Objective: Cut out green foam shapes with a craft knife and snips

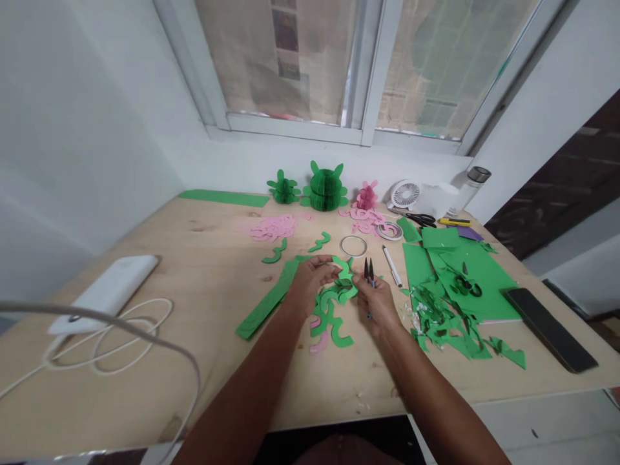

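My left hand (311, 283) is closed in a pinch on a wavy green paper cutout (341, 265), above the middle of the table. My right hand (380, 305) is wrapped round a pair of small scissors (369, 266), their dark blades pointing up and away from me. The right fingertips are close to the cutout; whether they touch it I cannot tell. Below both hands lies a loose heap of curved green cutouts (343, 340), with a pink cutout (320, 343) among them. A long green paper strip (259, 316) runs under my left forearm.
Green paper scraps (445, 329) and sheets (494, 284) cover the right side, beside a black phone (549, 329). A white pen (392, 266) and a ring (353, 246) lie beyond my hands. Paper figures (325, 189) stand at the back. A white cable (167, 316) loops at left.
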The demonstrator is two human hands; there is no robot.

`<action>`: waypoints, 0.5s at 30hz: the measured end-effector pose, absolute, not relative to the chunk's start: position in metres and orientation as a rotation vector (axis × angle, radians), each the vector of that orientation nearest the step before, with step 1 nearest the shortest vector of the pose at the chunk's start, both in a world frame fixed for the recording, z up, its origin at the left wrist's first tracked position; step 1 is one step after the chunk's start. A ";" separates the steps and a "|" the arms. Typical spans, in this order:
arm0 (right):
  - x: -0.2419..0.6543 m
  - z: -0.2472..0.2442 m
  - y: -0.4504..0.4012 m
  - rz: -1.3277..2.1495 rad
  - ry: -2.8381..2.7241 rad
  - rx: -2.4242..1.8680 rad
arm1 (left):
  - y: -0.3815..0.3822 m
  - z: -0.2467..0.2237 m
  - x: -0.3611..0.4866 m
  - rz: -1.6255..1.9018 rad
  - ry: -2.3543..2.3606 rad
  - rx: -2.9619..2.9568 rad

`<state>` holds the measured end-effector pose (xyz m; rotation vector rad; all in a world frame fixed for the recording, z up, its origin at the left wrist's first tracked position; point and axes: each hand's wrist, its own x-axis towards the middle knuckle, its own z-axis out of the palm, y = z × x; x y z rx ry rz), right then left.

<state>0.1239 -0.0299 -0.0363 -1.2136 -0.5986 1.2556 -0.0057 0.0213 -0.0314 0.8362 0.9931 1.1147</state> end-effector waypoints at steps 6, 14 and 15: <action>0.125 -0.040 -0.030 1.322 -0.635 -1.197 | 0.020 -0.031 -0.005 1.147 1.042 0.860; 0.125 -0.044 -0.029 1.319 -0.663 -1.219 | 0.019 -0.029 -0.004 1.256 1.026 0.710; 0.125 -0.044 -0.028 1.307 -0.662 -1.230 | 0.018 -0.028 -0.004 1.254 1.015 0.693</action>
